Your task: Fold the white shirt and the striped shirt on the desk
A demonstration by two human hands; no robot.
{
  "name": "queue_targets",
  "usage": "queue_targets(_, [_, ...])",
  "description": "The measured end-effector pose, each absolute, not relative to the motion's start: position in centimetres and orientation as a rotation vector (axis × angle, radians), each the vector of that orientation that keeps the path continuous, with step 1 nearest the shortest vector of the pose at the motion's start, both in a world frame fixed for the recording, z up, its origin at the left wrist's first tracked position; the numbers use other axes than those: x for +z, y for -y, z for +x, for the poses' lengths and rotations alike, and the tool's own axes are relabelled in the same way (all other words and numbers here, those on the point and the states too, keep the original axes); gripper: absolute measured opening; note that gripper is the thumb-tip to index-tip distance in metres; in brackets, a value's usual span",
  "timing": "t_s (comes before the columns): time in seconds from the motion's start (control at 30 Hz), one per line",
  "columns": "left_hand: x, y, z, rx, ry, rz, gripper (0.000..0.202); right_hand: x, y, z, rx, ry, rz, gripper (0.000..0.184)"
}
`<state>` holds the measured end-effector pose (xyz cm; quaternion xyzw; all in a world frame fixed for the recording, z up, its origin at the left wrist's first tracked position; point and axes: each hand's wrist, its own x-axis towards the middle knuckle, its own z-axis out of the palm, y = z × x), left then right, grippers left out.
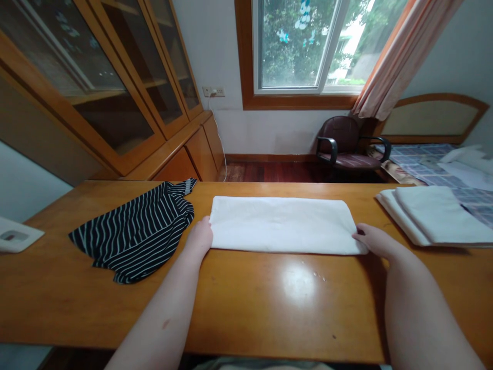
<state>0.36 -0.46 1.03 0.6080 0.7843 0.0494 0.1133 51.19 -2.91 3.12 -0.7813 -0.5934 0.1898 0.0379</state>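
A white cloth [281,223], folded into a long flat strip, lies across the middle of the wooden table [246,303]. My left hand [199,238] rests at the cloth's left end, fingers curled onto its near corner. My right hand [372,240] sits at the right end, fingers pinching the near right corner. Both forearms reach in from the bottom edge.
A black-and-white striped garment [138,231] lies crumpled to the left. Folded white cloths [435,213] are stacked at the right edge. A white object [15,235] sits at the far left. Behind the table are a cabinet [115,92], an armchair [346,146] and a bed [442,159].
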Motion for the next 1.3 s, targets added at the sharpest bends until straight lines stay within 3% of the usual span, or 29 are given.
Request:
queue_targets(0.3, [1.4, 1.0, 0.3, 0.147, -2.367, 1.845, 0.039, 2.5, 2.8, 51.6, 0.541, 1.730, -2.466, 0.010])
queue_targets(0.5, [2.2, 2.3, 2.8, 0.274, -2.466, 2.063, 0.056, 2.0, 2.7, 48.9, -0.194, 1.688, -2.040, 0.038])
queue_targets(0.63, [1.5, 2.3, 4.8, 0.258, -2.051, 2.442, 0.061, 0.8, 2.9, 44.3, -0.084, 1.998, -1.786, 0.050])
queue_targets(0.8, [0.1, 1.9, 5.0, 0.075, -1.860, 2.435, 0.072, -0.5, 2.8, 41.5, 0.203, 2.407, -1.774, 0.072])
queue_targets(1.2, [0.5, 2.2, 4.8, -0.101, -1.858, 2.305, 0.081, 0.5, 2.2, 39.5, 0.183, 2.375, -1.964, 0.074])
queue_targets(1.3, [0.4, 2.1, 4.8, -0.121, -1.864, 2.313, 0.083, 1.5, 1.6, 35.5, 0.073, 2.394, -1.782, 0.078])
